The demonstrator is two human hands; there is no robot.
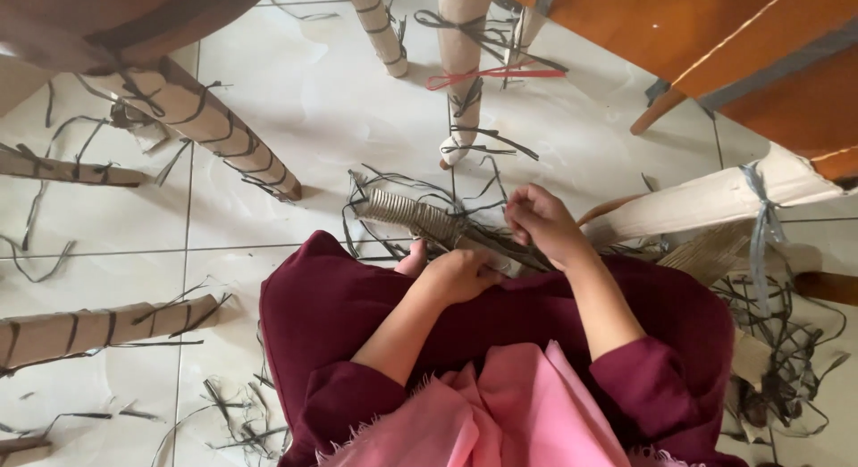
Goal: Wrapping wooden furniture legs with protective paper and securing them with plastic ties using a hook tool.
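Observation:
A furniture leg wrapped in corrugated cardboard (413, 213) lies across my lap, bound round with a dark strap. My left hand (463, 272) rests closed on the leg's near part, pressing it against my maroon skirt (340, 306). My right hand (542, 222) sits just beyond it with fingers curled, pinching the dark strap (514, 252) that runs along the wrapping. Loose ends of strap trail off the leg's far end onto the tiles.
Several cardboard-wrapped wooden legs (201, 118) stand or lie around me on the white tiled floor (322, 100); one (465, 65) is tied with red ribbon. Orange-brown furniture (742, 47) fills the upper right. Cut strap scraps (786, 342) litter the floor on both sides.

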